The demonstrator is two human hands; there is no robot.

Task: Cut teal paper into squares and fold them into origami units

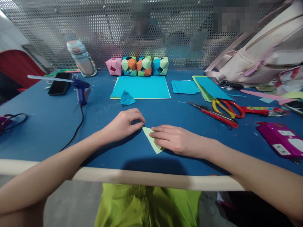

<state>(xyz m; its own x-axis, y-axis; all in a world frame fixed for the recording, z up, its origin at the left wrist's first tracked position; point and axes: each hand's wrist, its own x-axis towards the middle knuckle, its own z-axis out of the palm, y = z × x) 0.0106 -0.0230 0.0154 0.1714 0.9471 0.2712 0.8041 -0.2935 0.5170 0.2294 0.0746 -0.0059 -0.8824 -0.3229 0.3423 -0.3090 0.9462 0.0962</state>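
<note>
A small piece of light green paper (151, 138), folded to a triangle, lies on the blue table. My left hand (125, 124) has its thumb and forefinger pinched at the paper's left corner. Flat across the paper's right side rests my right hand (176, 138), fingers stretched out, hiding that part of it. A folded blue paper piece (127, 98) stands beyond my left hand. Behind it is a stack of blue sheets (142, 86) with lighter edges showing underneath.
Folded paper balls (129, 66) line the back by the perforated metal panel. Leftward are a glue gun (81, 91), phone (60, 84) and bottle (81, 58). Rightward lie blue squares (184, 87), a utility knife (213, 115), scissors (228, 108), a purple power strip (281, 138) and a bag (258, 60).
</note>
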